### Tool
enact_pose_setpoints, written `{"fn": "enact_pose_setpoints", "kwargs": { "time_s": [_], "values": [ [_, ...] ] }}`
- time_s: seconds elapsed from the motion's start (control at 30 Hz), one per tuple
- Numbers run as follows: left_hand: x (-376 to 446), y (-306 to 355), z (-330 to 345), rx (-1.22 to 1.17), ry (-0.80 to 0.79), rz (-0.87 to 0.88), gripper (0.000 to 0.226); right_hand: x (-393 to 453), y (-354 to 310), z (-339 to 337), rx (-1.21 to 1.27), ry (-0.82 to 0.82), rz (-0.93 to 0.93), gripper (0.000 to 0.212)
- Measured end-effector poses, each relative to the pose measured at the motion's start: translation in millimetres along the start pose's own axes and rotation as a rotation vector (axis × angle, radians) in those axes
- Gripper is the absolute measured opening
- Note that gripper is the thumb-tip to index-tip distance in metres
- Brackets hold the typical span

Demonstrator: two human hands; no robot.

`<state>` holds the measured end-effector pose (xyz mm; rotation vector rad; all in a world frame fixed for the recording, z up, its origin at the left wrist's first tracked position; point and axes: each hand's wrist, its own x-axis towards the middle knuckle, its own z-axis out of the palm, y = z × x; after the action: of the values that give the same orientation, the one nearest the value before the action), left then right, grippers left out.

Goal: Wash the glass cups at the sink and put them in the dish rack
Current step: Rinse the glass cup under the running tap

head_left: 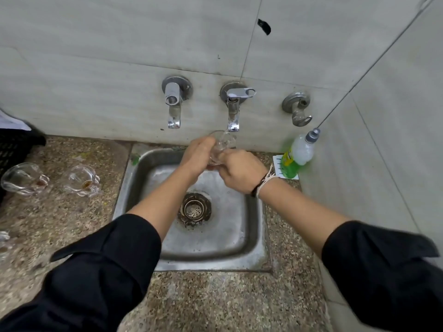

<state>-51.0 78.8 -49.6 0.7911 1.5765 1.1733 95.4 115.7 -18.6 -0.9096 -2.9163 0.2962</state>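
A clear glass cup (224, 142) is held tilted under the right tap (233, 111), over the back of the steel sink (256, 236). Water runs from the tap into it. My left hand (197, 156) grips the cup from the left, and my right hand (239, 172) grips its lower part from the right. Two more glass cups (22, 178) (81, 179) with brown dregs lie on the stone counter to the left of the sink. A black dish rack (14, 147) shows at the far left edge, mostly cut off.
A second tap (173, 101) and a wall hook (298, 109) flank the running tap. A bottle of green dish soap (297, 154) leans in the right corner on a white pad. The drain strainer (194, 208) sits in the sink's middle. Another bit of glass (3, 236) shows at the left edge.
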Motion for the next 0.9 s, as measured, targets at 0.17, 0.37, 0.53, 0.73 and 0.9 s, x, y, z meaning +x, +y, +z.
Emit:
{"fn": "enact_pose_setpoints", "kwargs": {
  "time_s": [0.17, 0.37, 0.53, 0.73, 0.9],
  "values": [
    [6.3, -6.7, 15.4, -0.173, -0.023, -0.086, 0.034, 10.1, -5.5, 4.2, 0.471, 0.021, 0.228, 0.016],
    [6.4, 3.1, -1.5, -0.142, -0.319, -0.175, 0.044, 9.1, 27.5, 1.9, 1.338, -0.167, 0.488, 0.025],
    [15.1, -2.8, 6.1, -0.41, -0.097, -0.111, 0.045, 30.1, 23.0, 2.5, 1.428, -0.002, 0.721, 0.025],
    [36.6, -13.1, 23.5, -0.415, 0.5, -0.159, 0.033, 43.3, 0.0, 11.8, 0.805, 0.065, 0.492, 0.039],
    [29.4, -15.9, 29.2, -0.272, 0.416, 0.002, 0.035, 55.1, 0.4, 17.9, 0.81, 0.256, 0.812, 0.032]
  ]
}}
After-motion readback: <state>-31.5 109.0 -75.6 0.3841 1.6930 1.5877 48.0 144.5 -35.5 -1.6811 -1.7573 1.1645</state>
